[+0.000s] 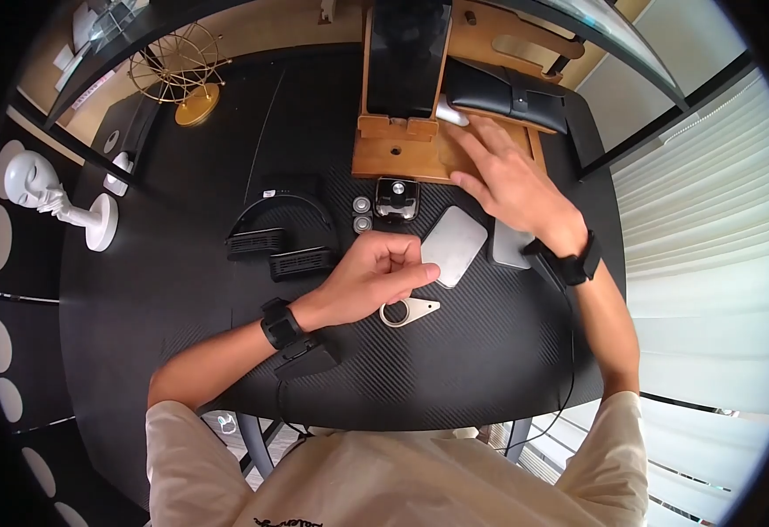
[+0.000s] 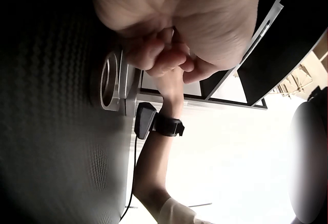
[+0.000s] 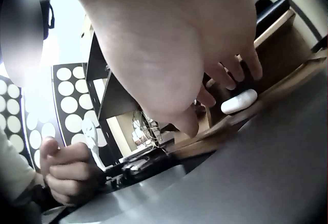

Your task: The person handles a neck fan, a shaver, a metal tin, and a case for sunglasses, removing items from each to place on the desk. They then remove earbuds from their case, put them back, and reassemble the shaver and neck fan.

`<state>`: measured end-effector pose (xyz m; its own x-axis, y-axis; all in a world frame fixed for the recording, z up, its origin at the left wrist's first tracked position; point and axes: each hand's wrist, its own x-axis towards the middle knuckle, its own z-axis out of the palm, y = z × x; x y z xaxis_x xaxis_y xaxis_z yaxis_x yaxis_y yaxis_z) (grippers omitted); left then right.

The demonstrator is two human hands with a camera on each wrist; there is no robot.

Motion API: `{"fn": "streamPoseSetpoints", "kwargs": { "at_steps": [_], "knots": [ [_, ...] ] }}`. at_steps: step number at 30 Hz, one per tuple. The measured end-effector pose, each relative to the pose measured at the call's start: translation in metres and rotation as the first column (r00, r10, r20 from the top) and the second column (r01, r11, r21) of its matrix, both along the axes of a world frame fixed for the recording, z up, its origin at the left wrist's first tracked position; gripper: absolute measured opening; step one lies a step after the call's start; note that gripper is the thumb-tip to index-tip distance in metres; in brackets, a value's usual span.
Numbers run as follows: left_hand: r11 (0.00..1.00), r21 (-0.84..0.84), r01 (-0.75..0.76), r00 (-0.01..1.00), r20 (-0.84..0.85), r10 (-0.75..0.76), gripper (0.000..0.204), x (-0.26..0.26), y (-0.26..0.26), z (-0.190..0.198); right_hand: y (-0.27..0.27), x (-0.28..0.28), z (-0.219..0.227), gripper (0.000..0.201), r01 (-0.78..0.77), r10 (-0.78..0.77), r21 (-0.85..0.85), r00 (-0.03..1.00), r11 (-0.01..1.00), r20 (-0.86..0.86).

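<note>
While the right hand (image 1: 512, 180) reaches with fingers spread toward the white case (image 1: 451, 114), that small oval case lies on the wooden stand (image 1: 402, 154) at twelve o'clock on the table (image 1: 182, 307), just beyond the fingertips; the right wrist view shows a gap between them, so nothing is gripped. Behind the case at one o'clock lies a black pouch (image 1: 507, 92), and a dark phone (image 1: 406, 57) leans upright in the stand. The left hand (image 1: 371, 277) rests near the table's centre, fingers curled into a loose fist; whether it pinches anything I cannot tell. A metal ring tool (image 1: 408, 310) lies just at its five o'clock, a grey slab (image 1: 455, 244) at its two o'clock. The smooth case could likely slide off the stand if the straight fingers nudge it, and the forearm passing low might knock the slab.
</note>
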<state>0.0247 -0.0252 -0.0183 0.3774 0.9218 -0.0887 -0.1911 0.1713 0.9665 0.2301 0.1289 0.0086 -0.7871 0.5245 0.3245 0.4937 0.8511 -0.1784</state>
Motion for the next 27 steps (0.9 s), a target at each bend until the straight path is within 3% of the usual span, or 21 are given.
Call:
{"fn": "streamPoseSetpoints", "kwargs": {
  "at_steps": [3, 5, 12, 18, 21, 24, 27],
  "knots": [
    [1.000, 0.008, -0.001, 1.000, -0.007, 0.001, 0.034, 0.000, -0.002, -0.003, 0.011, -0.010, 0.003, 0.051, 0.028, -0.022, -0.105, 0.998, 0.994, 0.061],
    [1.000, 0.012, 0.005, 1.000, 0.004, -0.005, 0.032, 0.001, -0.002, 0.000, 0.017, -0.015, 0.007, 0.050, 0.142, -0.094, -0.236, 0.974, 0.961, 0.205],
    [0.998, 0.065, 0.018, 1.000, -0.017, -0.017, 0.030, 0.003, -0.002, -0.002, 0.029, -0.014, -0.002, 0.049, 0.090, -0.031, -0.194, 0.957, 0.977, 0.289],
    [0.996, 0.081, 0.028, 0.999, -0.032, -0.025, 0.025, 0.002, -0.004, 0.002, 0.023, -0.020, 0.007, 0.058, 0.192, -0.133, -0.162, 0.939, 0.968, 0.316],
    [0.993, 0.110, 0.038, 0.998, -0.044, -0.033, 0.024, 0.004, -0.003, -0.002, 0.016, -0.012, 0.010, 0.056, 0.109, -0.074, -0.085, 0.938, 0.990, 0.338],
    [0.981, 0.190, 0.040, 0.999, -0.034, -0.034, 0.023, 0.004, -0.004, -0.007, 0.005, 0.001, 0.019, 0.054, 0.099, -0.061, -0.104, 0.946, 0.990, 0.318],
    [0.997, 0.059, 0.045, 0.998, -0.036, -0.043, 0.024, 0.001, -0.005, 0.003, -0.005, 0.003, 0.043, 0.044, 0.012, 0.017, -0.246, 0.993, 0.969, 0.114]
  ]
}}
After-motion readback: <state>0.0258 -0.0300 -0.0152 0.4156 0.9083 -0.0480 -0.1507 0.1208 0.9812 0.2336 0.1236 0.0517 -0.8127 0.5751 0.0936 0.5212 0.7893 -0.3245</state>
